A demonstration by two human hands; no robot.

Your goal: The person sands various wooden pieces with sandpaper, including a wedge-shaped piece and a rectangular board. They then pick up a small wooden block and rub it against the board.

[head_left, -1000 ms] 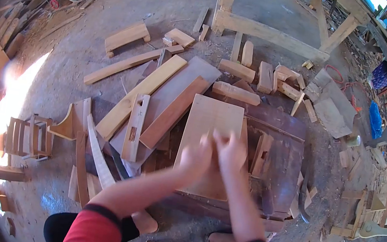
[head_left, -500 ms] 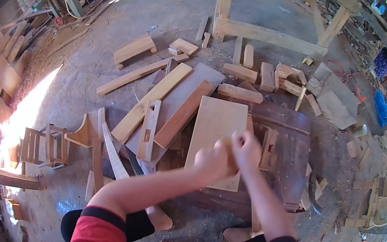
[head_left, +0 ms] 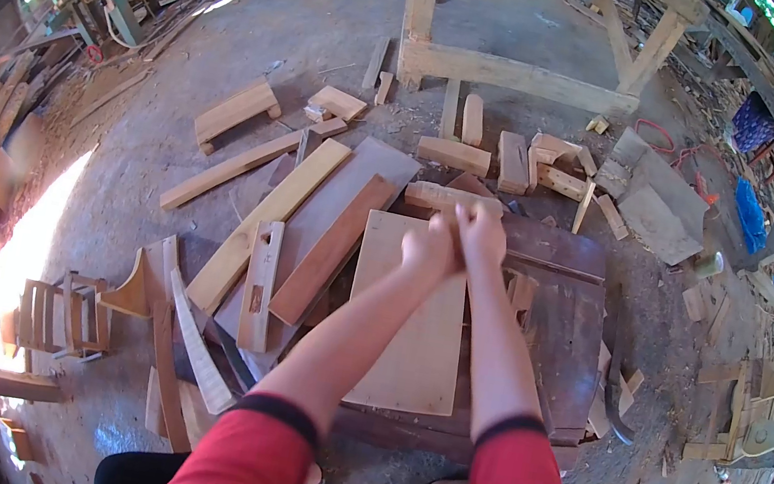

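My left hand (head_left: 428,249) and right hand (head_left: 482,234) are pressed side by side, fingers curled down; whether anything is pinched beneath them I cannot tell. Half a second ago they sat mid-board; now they are at the 12 o'clock edge of the pale board (head_left: 403,346), likely one full rubbing stroke. The board lies on a dark slab (head_left: 559,340), with loose planks (head_left: 276,209) toward 10 o'clock.
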